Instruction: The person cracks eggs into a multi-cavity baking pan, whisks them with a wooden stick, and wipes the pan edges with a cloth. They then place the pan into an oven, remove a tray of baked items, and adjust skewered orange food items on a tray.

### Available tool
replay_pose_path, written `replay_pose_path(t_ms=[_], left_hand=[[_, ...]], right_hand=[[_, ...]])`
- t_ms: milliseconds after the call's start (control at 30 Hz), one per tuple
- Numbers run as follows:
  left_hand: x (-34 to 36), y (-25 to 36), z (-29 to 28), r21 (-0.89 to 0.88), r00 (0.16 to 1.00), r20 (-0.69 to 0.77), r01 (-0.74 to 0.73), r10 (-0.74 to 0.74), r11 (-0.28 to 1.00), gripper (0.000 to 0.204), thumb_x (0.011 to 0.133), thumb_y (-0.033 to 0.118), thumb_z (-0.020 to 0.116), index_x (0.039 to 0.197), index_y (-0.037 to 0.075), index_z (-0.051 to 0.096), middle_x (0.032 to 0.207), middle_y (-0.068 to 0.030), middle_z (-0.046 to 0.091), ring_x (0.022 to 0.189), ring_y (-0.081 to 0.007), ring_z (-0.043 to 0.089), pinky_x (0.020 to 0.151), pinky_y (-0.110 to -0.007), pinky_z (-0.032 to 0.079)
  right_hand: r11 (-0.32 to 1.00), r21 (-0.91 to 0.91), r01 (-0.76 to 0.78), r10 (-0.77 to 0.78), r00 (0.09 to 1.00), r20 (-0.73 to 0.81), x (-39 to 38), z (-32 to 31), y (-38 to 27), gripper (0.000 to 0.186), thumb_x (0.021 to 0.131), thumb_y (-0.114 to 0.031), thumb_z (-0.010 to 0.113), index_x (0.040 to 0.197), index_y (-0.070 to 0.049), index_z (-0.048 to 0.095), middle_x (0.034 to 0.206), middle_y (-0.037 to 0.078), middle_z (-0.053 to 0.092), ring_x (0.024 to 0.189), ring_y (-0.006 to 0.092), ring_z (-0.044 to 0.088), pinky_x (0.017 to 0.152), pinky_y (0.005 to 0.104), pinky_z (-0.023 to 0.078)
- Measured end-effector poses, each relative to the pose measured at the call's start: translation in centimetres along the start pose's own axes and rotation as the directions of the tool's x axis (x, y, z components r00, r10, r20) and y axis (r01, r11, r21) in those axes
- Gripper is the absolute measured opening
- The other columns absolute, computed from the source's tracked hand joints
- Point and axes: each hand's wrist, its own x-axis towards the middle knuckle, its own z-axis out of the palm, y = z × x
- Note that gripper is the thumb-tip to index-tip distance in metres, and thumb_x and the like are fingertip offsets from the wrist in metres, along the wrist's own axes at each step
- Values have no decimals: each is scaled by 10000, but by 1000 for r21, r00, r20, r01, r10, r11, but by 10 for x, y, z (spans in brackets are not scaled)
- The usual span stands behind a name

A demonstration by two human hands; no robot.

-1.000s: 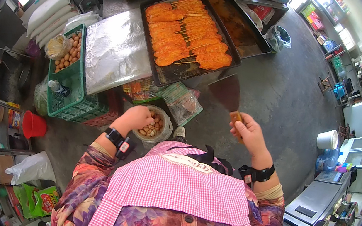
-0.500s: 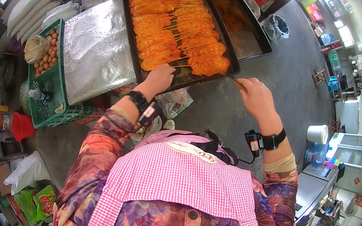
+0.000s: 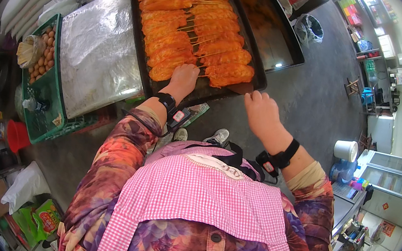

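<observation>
Rows of flat, orange-red coated meat skewers lie in a black baking tray, their thin sticks pointing to the middle. My left hand is over the near end of the left row, its fingers closed by a thin stick and the nearest skewers. My right hand, at the tray's near right corner, grips a flat spatula. Its brown blade lies at the near edge of the last skewer in the right row; my fingers hide the handle.
A second dark tray with reddish liquid stands to the right. A plastic-covered board lies left, beside a green crate with eggs. Farther right are a lined bin and a white bucket.
My right hand has moved left and nearer, and the spatula's handle no longer shows. My left hand stays by the nearest skewers. The whole view has shifted slightly.
</observation>
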Motion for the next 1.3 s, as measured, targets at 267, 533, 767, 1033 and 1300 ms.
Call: replay_pose_path(t_ms=[267,533,767,1033,1300], left_hand=[[8,-17,-14,-445,999,-17,30,-41,895,140,898,113,530,954,-2,587,866,-189,615,819,-333,589,724,-389,461],[27,-34,-6,-709,942,183,325,-281,626,195,875,114,551,1003,-16,621,743,-90,625,686,-196,585,634,-323,464],[25,-29,-7,-620,951,99,288,-292,729,188,865,124,577,984,-7,640,768,-93,646,717,-187,609,668,-307,481],[18,-17,-9,-530,954,11,260,-300,807,183,844,158,606,960,28,660,794,-145,656,751,-303,621,684,-368,481],[14,-20,1,-616,948,14,259,-318,744,176,844,124,575,946,1,648,746,-74,640,708,-178,609,647,-306,467]], right_hand=[[965,254,-63,60,998,19,-26,14,31,494,739,-53,586,1229,-102,540,1089,126,571,924,304,585,780,377,499],[945,314,-89,125,987,-98,-12,2,42,467,760,-62,580,1223,-116,547,1124,112,560,925,301,589,795,390,501],[948,277,-160,200,972,-123,12,16,29,475,777,-97,580,1247,-92,518,1056,119,540,888,301,600,737,382,519],[956,251,-151,126,985,116,1,25,8,474,801,-142,566,1256,-29,494,1081,157,520,870,307,617,732,385,526],[931,343,-126,160,985,-72,8,23,4,464,800,-129,559,1251,-36,502,1082,150,526,858,309,616,727,392,523]])
